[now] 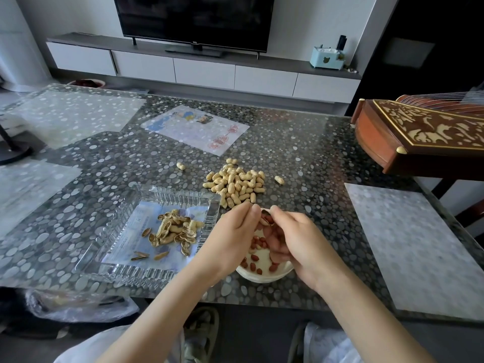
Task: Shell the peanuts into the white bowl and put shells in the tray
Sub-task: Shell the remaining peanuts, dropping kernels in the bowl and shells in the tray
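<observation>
A white bowl (262, 276) with several red-skinned kernels sits near the table's front edge, mostly hidden under my hands. My left hand (230, 231) and my right hand (293, 237) meet above it, each pinching a side of a split peanut shell (266, 218) with pink kernels showing inside. Left of the bowl stands a clear glass tray (117, 231) holding several empty shells (174, 230). A pile of whole peanuts (235, 183) lies just behind the bowl.
Two stray peanuts lie apart from the pile, one (180, 166) to its left and one (279, 180) to its right. A carved wooden instrument (419, 134) occupies the right rear of the table. A printed sheet (196, 128) lies under the tabletop glass.
</observation>
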